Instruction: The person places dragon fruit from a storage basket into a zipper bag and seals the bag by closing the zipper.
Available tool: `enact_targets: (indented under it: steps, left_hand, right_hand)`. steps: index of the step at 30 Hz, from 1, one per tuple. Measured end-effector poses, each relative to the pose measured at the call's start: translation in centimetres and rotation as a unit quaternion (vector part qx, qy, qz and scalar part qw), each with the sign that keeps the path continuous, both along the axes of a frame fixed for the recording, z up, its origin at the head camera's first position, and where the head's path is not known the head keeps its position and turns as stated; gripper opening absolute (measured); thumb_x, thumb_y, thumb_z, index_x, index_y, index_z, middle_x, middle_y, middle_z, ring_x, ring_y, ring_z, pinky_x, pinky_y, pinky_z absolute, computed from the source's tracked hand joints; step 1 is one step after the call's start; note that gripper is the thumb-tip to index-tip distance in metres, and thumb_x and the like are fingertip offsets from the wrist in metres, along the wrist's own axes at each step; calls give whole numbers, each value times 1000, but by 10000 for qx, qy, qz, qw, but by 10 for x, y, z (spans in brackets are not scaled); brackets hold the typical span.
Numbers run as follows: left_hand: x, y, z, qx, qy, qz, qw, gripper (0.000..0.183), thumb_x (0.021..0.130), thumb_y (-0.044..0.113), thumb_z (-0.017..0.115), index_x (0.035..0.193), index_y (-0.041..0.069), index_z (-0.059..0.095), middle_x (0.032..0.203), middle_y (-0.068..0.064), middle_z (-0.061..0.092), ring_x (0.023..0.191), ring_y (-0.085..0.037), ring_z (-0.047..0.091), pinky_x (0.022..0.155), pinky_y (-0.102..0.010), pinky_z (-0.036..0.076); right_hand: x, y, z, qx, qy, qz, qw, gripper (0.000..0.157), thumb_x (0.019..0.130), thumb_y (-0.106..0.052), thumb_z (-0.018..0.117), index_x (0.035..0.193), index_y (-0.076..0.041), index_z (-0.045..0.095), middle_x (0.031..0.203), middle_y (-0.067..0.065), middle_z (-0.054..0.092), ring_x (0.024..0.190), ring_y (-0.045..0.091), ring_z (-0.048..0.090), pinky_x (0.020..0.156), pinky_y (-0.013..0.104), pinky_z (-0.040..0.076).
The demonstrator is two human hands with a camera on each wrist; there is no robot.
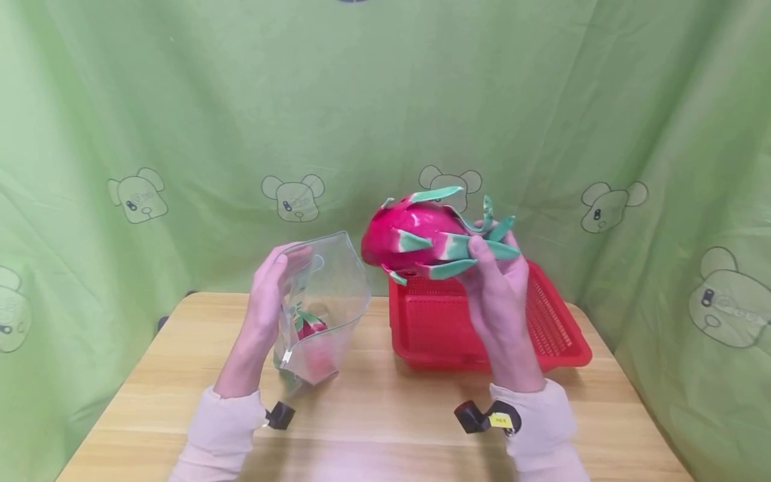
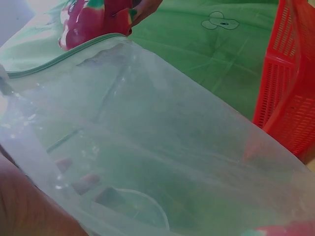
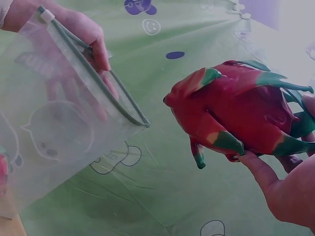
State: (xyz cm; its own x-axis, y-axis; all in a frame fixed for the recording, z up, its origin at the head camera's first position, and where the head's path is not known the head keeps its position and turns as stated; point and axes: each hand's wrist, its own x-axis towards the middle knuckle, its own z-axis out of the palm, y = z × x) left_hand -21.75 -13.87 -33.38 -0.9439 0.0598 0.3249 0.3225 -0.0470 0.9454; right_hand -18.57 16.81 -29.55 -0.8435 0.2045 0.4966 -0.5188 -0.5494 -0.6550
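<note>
My right hand (image 1: 504, 298) holds a large pink dragon fruit (image 1: 415, 227) with green scales by its leafy end, up above the table. The fruit lies sideways, its rounded end toward the bag. On the other side, my left hand (image 1: 265, 294) grips a clear zip bag (image 1: 343, 274) by its side, thumb at the rim. The bag's mouth stands open, and a white slider (image 3: 47, 16) sits at one end of its green zip. Low in the bag is a smaller pink and green fruit (image 1: 311, 328), partly blurred by the plastic.
A red plastic basket (image 1: 557, 328) with perforated sides rests on the wooden table (image 1: 385, 428) at the right, behind my right forearm. Green curtains (image 1: 385, 100) with printed bear faces hang behind the table and on both sides.
</note>
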Motion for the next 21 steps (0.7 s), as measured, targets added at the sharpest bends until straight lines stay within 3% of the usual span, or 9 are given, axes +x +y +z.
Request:
enact_targets:
  steps: [8, 21]
  left_hand:
    - [-1, 1, 0, -54, 11, -36, 10000, 46, 112, 26, 27, 146, 5, 49, 148, -16, 55, 137, -31, 50, 119, -56, 30]
    - [-1, 4, 1, -49, 27, 20, 10000, 45, 112, 24, 28, 145, 4, 50, 147, -17, 55, 137, -32, 50, 118, -56, 31]
  right_hand:
    - [0, -8, 4, 599, 177, 17, 9980, 25, 100, -5, 61, 124, -3, 55, 114, 10, 59, 94, 17, 67, 90, 33, 60]
    - [-2, -24, 12, 1528, 361, -144, 9875, 24, 98, -1, 60, 122, -3, 55, 118, 16, 63, 99, 25, 69, 89, 40, 60]
